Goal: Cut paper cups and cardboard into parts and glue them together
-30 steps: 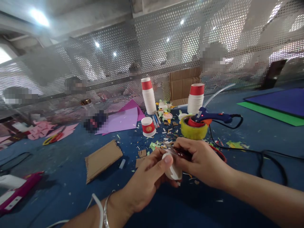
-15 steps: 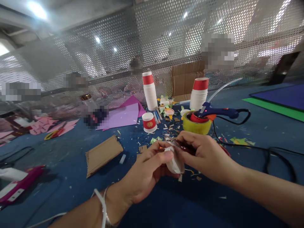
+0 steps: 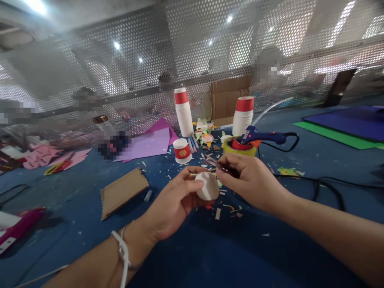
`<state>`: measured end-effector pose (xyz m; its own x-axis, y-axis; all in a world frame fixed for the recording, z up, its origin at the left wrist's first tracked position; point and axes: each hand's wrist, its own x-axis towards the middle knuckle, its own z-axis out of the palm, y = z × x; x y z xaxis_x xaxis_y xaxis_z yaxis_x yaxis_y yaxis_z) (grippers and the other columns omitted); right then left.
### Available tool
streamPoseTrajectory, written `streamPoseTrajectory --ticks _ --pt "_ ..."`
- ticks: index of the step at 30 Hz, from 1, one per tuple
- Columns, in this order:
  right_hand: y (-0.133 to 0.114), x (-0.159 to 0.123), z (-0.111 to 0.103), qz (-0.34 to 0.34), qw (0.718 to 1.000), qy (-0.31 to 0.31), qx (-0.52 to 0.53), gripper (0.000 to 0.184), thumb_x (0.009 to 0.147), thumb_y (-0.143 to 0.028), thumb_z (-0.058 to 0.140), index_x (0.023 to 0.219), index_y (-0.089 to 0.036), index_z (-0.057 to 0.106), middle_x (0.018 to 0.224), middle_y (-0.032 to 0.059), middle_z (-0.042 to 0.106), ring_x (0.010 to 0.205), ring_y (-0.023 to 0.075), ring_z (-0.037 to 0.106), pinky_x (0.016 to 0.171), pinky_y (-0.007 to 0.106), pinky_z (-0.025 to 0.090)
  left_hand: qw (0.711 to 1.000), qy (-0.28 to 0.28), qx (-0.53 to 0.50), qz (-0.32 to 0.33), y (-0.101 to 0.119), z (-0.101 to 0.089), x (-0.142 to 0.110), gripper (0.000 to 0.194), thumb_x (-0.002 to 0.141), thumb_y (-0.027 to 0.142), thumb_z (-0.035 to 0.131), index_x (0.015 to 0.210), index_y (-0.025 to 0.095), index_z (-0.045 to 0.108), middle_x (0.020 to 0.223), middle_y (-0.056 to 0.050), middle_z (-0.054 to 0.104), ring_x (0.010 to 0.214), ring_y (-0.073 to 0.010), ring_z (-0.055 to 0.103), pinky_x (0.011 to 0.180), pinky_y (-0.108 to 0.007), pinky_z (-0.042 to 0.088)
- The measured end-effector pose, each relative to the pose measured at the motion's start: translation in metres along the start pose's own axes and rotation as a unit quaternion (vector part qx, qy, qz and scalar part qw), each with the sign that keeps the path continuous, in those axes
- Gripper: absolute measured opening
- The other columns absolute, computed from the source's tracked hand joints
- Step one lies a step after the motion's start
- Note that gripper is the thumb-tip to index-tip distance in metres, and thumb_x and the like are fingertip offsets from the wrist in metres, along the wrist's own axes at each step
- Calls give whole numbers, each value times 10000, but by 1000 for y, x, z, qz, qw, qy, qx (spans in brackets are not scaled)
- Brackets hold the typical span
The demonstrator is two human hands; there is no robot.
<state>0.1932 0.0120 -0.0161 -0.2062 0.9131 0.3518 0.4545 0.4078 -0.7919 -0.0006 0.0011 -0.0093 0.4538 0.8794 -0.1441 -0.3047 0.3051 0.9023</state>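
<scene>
My left hand (image 3: 177, 200) is closed round a small white paper cup piece (image 3: 209, 186), whose round face is turned toward me. The thumb presses on its left side, and the fingers behind it are partly hidden. Just to the right, my right hand (image 3: 249, 178) grips a pair of scissors (image 3: 213, 161), the blades pointing left above the cup piece and apart from it. Most of the handles are hidden by the fingers. Beyond the hands stands an upturned red and white paper cup (image 3: 182, 152).
Behind are two cup stacks (image 3: 183, 116) (image 3: 243, 120), markers (image 3: 192, 144) and purple paper (image 3: 150, 146). A blue glue gun (image 3: 264, 137) rests on a yellow tape roll (image 3: 240, 150), its black cord (image 3: 315, 180) running right. Cardboard (image 3: 123, 194) lies left; paper scraps (image 3: 218, 214) litter the blue table.
The cup piece has turned so its round face shows, and the scissors have come away from it. The whole view has shifted slightly, moving the table things left.
</scene>
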Motion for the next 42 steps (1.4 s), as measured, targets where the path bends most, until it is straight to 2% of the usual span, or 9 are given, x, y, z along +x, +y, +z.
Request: streamPoseTrajectory --ticks 5,11,14,18,22,27,33,37,42 --pt "2 7 -8 7 998 6 -66 91 847 -261 548 775 -206 554 670 -9 573 620 141 498 562 280 341 1000 23 -12 17 9 -6 2 359 755 204 662 1106 188 589 1023 -63 684 856 -184 668 767 -303 558" --pt "0 5 -6 39 975 -98 -198 66 828 -255 560 815 -201 595 721 17 644 618 158 538 548 287 317 997 32 -24 62 11 -7 4 303 756 162 636 1055 181 590 1057 -78 687 928 -218 661 770 -318 560" --pt "-1 3 -5 47 963 -109 -241 89 836 -267 565 880 -200 605 777 29 680 660 171 586 558 280 323 996 45 -25 70 11 -6 4 302 745 159 645 1042 177 597 1054 -84 689 919 -225 662 758 -324 561" --pt "-2 2 -7 60 950 -104 -288 143 846 -295 568 950 -207 615 843 44 718 746 208 647 579 279 338 991 93 -33 92 12 -7 5 281 724 145 643 1002 169 604 984 -80 692 895 -230 661 754 -339 560" --pt "-3 1 -6 65 935 -133 -322 184 851 -306 558 984 -198 626 894 76 732 796 240 677 584 289 341 983 137 -45 110 14 -8 9 237 735 146 636 972 149 620 970 -81 683 874 -223 653 751 -346 564" --pt "-5 -3 -2 66 908 -173 -376 213 855 -334 561 1009 -207 634 841 84 726 759 269 689 562 301 324 987 124 -59 88 14 -6 9 250 766 154 631 1014 121 628 976 -107 694 910 -256 676 766 -355 572" --pt "-11 -7 0 50 885 -201 -418 183 866 -307 566 996 -196 632 852 105 743 799 314 718 593 333 394 991 100 -71 62 13 -8 9 277 777 141 606 1050 103 627 1011 -141 726 924 -278 710 794 -361 580" --pt "-15 -11 2 43 878 -206 -430 209 870 -329 586 1019 -193 646 884 127 754 830 341 728 606 349 427 992 91 -69 47 12 -8 8 297 818 144 567 1104 91 628 1062 -155 723 988 -299 705 817 -371 585" --pt "-15 -16 4 31 885 -187 -424 234 916 -386 556 952 -187 674 814 124 742 787 321 731 598 341 438 989 114 -89 32 16 -1 7 332 901 166 466 1186 88 619 1110 -154 710 960 -263 701 828 -383 591"
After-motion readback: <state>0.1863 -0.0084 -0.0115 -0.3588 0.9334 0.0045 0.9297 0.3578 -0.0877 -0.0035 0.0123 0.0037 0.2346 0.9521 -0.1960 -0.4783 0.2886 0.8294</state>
